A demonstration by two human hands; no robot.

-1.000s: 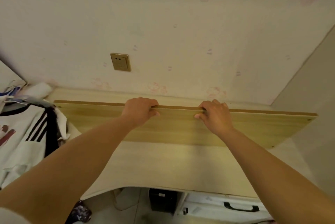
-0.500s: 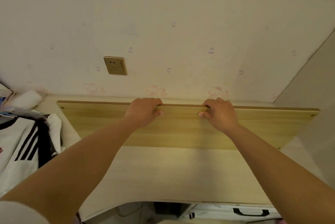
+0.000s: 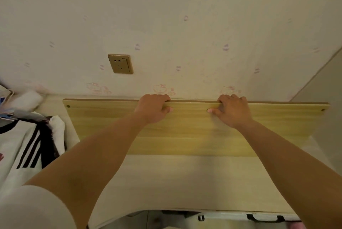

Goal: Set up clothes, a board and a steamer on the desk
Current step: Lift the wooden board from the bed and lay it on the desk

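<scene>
Both hands, left (image 3: 154, 108) and right (image 3: 230, 111), grip the board's (image 3: 185, 136) far top edge

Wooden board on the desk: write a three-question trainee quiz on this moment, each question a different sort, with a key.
1. True or false: both hands grip the far long edge of the wooden board.
2. Multiple choice: what lies at the left end of the desk? A) a steamer B) a white shirt with black stripes C) a stack of books
3. Fill in: the gold-coloured fitting on the wallpaper above the board is a wall ____.

Key:
1. True. The left hand and the right hand curl over that edge, thumbs on the near face.
2. B, the white shirt with black stripes.
3. Socket, the wall socket.
</scene>
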